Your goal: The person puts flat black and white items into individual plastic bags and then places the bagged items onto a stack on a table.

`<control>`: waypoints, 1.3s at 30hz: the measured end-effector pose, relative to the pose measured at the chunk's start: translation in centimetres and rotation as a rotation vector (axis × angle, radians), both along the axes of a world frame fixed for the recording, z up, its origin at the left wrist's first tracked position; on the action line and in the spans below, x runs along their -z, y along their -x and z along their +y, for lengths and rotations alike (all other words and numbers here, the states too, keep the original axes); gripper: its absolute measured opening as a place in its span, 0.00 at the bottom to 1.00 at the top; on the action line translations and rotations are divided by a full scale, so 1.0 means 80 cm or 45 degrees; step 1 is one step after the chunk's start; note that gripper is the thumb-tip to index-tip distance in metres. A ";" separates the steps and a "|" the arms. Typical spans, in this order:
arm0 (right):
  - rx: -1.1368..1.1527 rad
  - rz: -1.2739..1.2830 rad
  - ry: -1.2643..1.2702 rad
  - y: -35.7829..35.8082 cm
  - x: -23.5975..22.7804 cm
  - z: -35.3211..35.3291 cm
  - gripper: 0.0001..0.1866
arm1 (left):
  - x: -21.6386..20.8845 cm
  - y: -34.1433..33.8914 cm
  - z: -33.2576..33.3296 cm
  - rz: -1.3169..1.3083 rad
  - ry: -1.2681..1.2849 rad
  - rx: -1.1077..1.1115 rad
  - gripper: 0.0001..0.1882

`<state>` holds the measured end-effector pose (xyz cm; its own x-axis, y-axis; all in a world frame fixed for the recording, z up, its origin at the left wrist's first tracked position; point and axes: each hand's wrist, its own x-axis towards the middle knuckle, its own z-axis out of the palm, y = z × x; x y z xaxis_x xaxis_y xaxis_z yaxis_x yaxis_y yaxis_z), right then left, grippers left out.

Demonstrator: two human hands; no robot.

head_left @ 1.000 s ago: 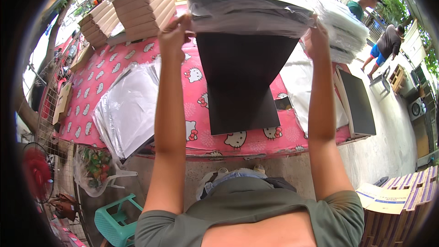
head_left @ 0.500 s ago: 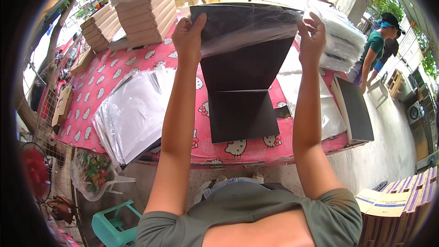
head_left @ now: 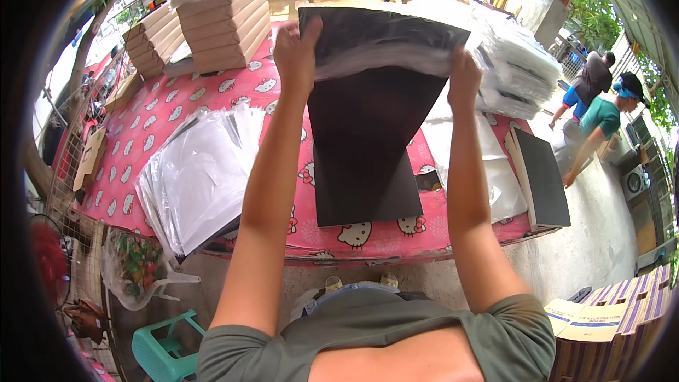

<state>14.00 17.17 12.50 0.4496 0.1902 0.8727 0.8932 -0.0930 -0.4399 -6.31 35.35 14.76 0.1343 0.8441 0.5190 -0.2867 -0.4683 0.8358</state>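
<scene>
Black board (head_left: pixel 375 110) tilts, held up over the table (head_left: pixel 322 242), its upper end under clear plastic (head_left: pixel 382 60), your left fingers (head_left: pixel 312 28) and right fingers (head_left: pixel 460 61) closed on its two side edges, so you seem mid-sleeving, and the next move likely calls for an even pull.
</scene>
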 end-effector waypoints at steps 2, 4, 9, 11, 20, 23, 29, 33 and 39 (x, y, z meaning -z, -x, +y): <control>-0.038 0.312 0.163 0.012 0.062 -0.010 0.17 | 0.057 0.008 -0.016 0.112 -0.206 -0.019 0.18; -0.248 0.528 0.188 0.022 0.142 -0.026 0.20 | 0.150 0.024 -0.008 0.132 0.080 0.179 0.14; -0.448 0.547 -0.085 0.043 0.147 -0.047 0.12 | 0.208 0.057 -0.014 0.100 0.081 0.390 0.10; -0.294 0.433 -0.021 0.032 0.105 -0.047 0.13 | 0.162 0.048 -0.023 0.530 0.050 0.081 0.11; -0.710 1.413 0.292 0.087 0.193 -0.138 0.35 | 0.207 0.176 -0.104 0.715 0.075 0.880 0.59; -0.812 1.171 0.798 0.150 0.221 -0.201 0.42 | 0.233 0.221 -0.150 1.112 -0.219 0.552 0.50; -0.470 1.176 0.795 0.230 0.219 -0.225 0.27 | 0.265 0.255 -0.171 1.022 0.007 0.103 0.27; -0.338 0.431 0.928 0.271 0.219 -0.275 0.25 | 0.263 0.297 -0.233 0.955 0.009 0.044 0.24; -0.426 0.769 1.013 0.291 0.205 -0.296 0.23 | 0.267 0.332 -0.271 0.753 0.385 0.160 0.25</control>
